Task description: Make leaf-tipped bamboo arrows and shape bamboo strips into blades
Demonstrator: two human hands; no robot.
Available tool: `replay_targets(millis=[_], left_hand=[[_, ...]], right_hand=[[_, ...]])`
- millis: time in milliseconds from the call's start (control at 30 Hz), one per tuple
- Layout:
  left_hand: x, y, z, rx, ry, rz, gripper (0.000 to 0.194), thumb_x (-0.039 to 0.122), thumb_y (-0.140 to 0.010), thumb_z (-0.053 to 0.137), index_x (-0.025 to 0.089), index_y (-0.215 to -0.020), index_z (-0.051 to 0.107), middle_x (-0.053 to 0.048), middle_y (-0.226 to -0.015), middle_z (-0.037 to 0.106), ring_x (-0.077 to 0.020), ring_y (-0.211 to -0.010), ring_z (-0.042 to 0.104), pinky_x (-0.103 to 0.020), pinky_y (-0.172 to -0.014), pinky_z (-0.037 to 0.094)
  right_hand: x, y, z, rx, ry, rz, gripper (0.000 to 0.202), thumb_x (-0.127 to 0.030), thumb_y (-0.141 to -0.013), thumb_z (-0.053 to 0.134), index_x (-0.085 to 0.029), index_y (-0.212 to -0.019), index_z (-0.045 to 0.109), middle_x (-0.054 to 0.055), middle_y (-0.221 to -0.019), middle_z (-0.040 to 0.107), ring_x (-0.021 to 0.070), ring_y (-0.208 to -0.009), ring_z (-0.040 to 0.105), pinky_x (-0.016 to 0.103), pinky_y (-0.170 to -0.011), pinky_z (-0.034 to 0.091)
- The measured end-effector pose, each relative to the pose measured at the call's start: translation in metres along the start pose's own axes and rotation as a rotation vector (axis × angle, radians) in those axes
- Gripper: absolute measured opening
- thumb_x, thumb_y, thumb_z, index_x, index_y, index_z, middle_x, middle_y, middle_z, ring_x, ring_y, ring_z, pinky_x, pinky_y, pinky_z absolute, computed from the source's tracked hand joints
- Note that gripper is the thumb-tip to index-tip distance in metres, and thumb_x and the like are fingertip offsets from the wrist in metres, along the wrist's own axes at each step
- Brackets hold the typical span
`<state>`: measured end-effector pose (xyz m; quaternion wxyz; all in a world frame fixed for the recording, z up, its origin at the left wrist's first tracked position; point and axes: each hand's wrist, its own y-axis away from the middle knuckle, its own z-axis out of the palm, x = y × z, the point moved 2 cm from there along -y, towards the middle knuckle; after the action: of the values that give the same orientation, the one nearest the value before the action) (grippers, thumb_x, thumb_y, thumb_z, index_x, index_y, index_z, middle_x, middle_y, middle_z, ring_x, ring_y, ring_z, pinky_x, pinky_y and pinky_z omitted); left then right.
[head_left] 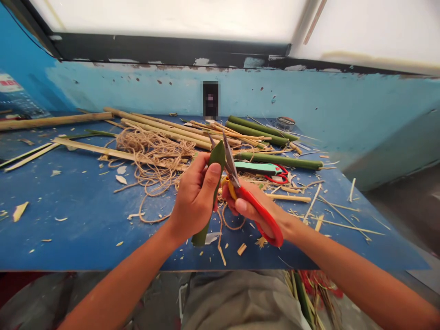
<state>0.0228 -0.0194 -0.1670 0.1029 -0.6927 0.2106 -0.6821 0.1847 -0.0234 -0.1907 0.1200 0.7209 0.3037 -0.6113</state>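
Observation:
My left hand [197, 190] pinches a flat green strip [216, 156], which looks like split bamboo with a pointed upper end. Its lower end hangs out below my palm, over the table. In my right hand [249, 204] is a pair of scissors [233, 165] with red handles, blades pointing up and parted. One blade runs close along the strip's right edge near the tip; whether it touches I cannot tell. Tangled brown twine [154, 149] lies behind my left hand. Beyond my right hand rests a mint-green and black tool [256, 168], beside another red-handled item [282, 174].
Bamboo poles and split lengths [172, 130] lie across the back of the blue table [85, 220]. Green bamboo stalks [261, 130] are at back right, near a small round tin [285, 122]. Shavings litter the surface. A pale blue wall [154, 91] stands behind.

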Motion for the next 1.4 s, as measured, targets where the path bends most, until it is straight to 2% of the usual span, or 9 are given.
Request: replay_targets(millis=[300,533,633,733,900,1000,1133,1267,1400], left_hand=[[-0.001,0.001,0.003,0.000,-0.102,0.020,0.022,0.044,-0.102,0.049,0.024,-0.093,0.051,0.006,-0.061,0.046,-0.0079,-0.042,0.041,-0.022,-0.038,0.034],[-0.004,-0.001,0.006,0.008,-0.116,0.012,0.026,0.045,-0.105,0.041,0.024,-0.090,0.046,0.004,-0.065,0.044,-0.0114,-0.055,0.042,-0.025,-0.049,0.036],[-0.005,-0.001,0.006,0.008,-0.254,0.035,0.024,0.042,-0.105,0.043,0.023,-0.090,0.047,0.002,-0.070,0.048,-0.0116,-0.060,0.044,-0.026,-0.051,0.036],[-0.004,0.000,0.005,0.020,-0.281,0.065,0.025,0.042,-0.104,0.044,0.023,-0.090,0.048,0.002,-0.069,0.048,-0.0108,-0.058,0.043,-0.026,-0.049,0.035],[0.001,0.000,-0.002,0.133,-0.011,0.000,0.027,0.048,-0.102,0.047,0.025,-0.090,0.045,0.006,-0.062,0.043,-0.0076,-0.043,0.040,-0.022,-0.037,0.032],[0.004,-0.001,-0.002,0.075,0.046,-0.003,0.027,0.048,-0.102,0.048,0.025,-0.089,0.045,0.007,-0.057,0.044,-0.0075,-0.038,0.043,-0.021,-0.033,0.033],[0.003,0.000,0.001,0.003,0.067,-0.042,0.023,0.045,-0.102,0.048,0.025,-0.091,0.047,0.008,-0.054,0.048,-0.0082,-0.036,0.046,-0.020,-0.033,0.036],[0.004,0.001,0.004,-0.034,0.087,-0.057,0.022,0.044,-0.102,0.050,0.024,-0.093,0.050,0.007,-0.057,0.051,-0.0074,-0.039,0.048,-0.019,-0.035,0.039],[0.008,0.001,0.003,-0.072,0.096,-0.100,0.022,0.044,-0.102,0.050,0.024,-0.093,0.052,0.007,-0.057,0.051,-0.0067,-0.035,0.045,-0.019,-0.030,0.035]], right_hand=[[0.005,-0.002,0.005,0.026,-0.096,-0.020,0.049,-0.069,-0.090,0.054,-0.020,-0.090,0.050,-0.003,-0.075,0.042,0.0123,-0.064,0.036,0.026,-0.056,0.033],[0.005,-0.006,0.014,0.158,-0.048,-0.045,0.045,-0.063,-0.091,0.058,-0.021,-0.079,0.050,-0.004,-0.065,0.046,0.0103,-0.056,0.039,0.024,-0.051,0.032],[0.010,-0.008,0.014,0.257,0.033,-0.014,0.053,-0.065,-0.092,0.055,-0.020,-0.066,0.045,-0.005,-0.058,0.042,0.0095,-0.052,0.036,0.024,-0.049,0.029],[0.012,-0.010,0.014,0.303,0.115,-0.010,0.054,-0.062,-0.089,0.064,-0.020,-0.062,0.044,-0.005,-0.055,0.039,0.0090,-0.052,0.034,0.025,-0.049,0.026],[0.008,-0.008,0.018,0.195,-0.052,0.002,0.050,-0.070,-0.089,0.055,-0.021,-0.080,0.052,-0.004,-0.065,0.045,0.0118,-0.058,0.041,0.026,-0.054,0.034],[0.007,-0.007,0.018,0.141,-0.142,0.012,0.051,-0.073,-0.088,0.054,-0.022,-0.093,0.053,-0.001,-0.076,0.050,0.0149,-0.067,0.047,0.029,-0.061,0.042],[0.000,-0.006,0.016,0.071,-0.102,-0.025,0.050,-0.071,-0.090,0.052,-0.021,-0.094,0.053,0.001,-0.084,0.053,0.0167,-0.075,0.048,0.031,-0.069,0.043],[-0.008,-0.003,0.017,0.043,-0.092,-0.044,0.046,-0.067,-0.092,0.053,-0.021,-0.099,0.053,0.002,-0.088,0.056,0.0158,-0.075,0.047,0.030,-0.068,0.042],[-0.008,-0.001,0.017,0.064,-0.057,-0.021,0.047,-0.068,-0.092,0.053,-0.021,-0.098,0.052,0.002,-0.091,0.058,0.0157,-0.075,0.048,0.029,-0.065,0.041]])
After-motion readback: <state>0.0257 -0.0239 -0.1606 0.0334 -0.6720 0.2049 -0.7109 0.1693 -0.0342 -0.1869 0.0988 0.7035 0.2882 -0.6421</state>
